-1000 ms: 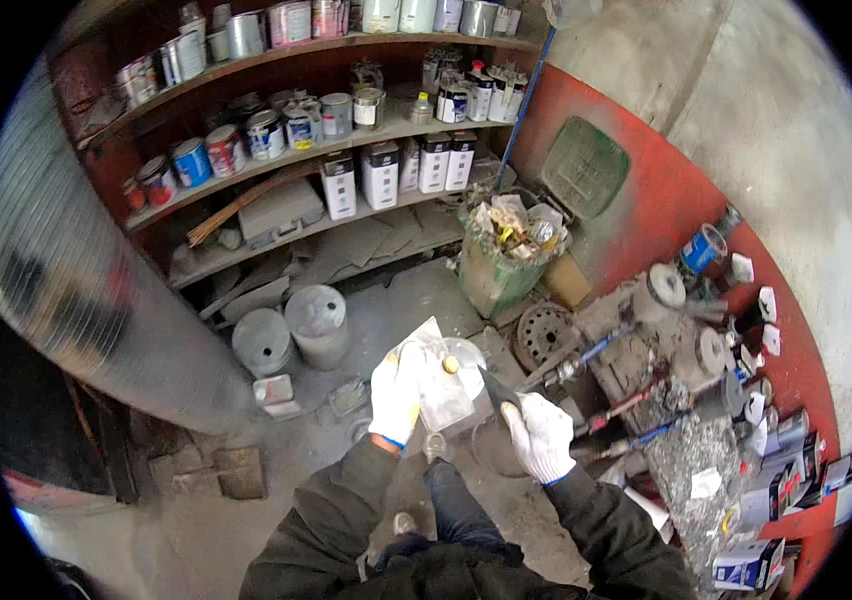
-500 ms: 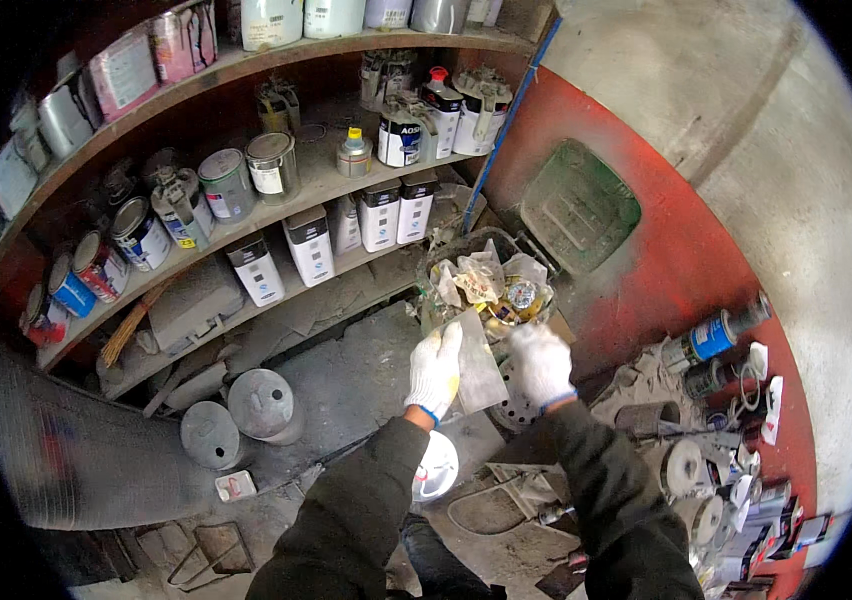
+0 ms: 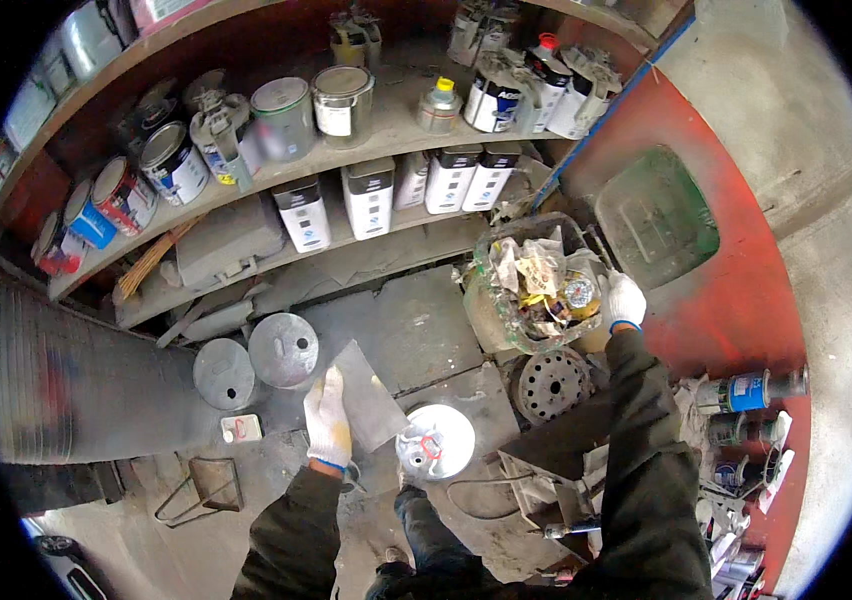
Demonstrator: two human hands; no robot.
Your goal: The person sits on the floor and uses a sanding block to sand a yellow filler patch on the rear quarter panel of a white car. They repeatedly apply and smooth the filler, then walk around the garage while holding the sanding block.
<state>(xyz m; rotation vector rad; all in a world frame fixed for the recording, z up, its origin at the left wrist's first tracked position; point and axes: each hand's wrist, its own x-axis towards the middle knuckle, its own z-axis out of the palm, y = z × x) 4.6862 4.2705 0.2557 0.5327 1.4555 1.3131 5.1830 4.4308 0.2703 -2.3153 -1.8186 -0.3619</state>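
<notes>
My left hand (image 3: 328, 420), in a white knit glove, pinches a thin grey sheet (image 3: 364, 400) along its left edge. The sheet is tilted over the floor between two grey metal drums (image 3: 284, 350) and a white round pail (image 3: 449, 440). My right hand (image 3: 625, 299), gloved the same way, is at the right rim of a waste bin (image 3: 491, 305). Its fingers look curled, and whatever they hold is hidden. Crumpled paper and other rubbish (image 3: 536, 270) fill the bin. I cannot tell the sheet's material.
Shelves (image 3: 396, 135) hold several paint cans and white rectangular tins (image 3: 368, 200). Below the bin lies a round perforated metal disc (image 3: 553, 386). A green lid (image 3: 658, 215) leans against the red wall. Cluttered cans (image 3: 746, 391) stand at the right; a metal frame (image 3: 201, 492) lies lower left.
My hands have moved apart. The left has gone left and lower with the sheet; the right has moved right and up to the bin's rim. The view has shifted too.
</notes>
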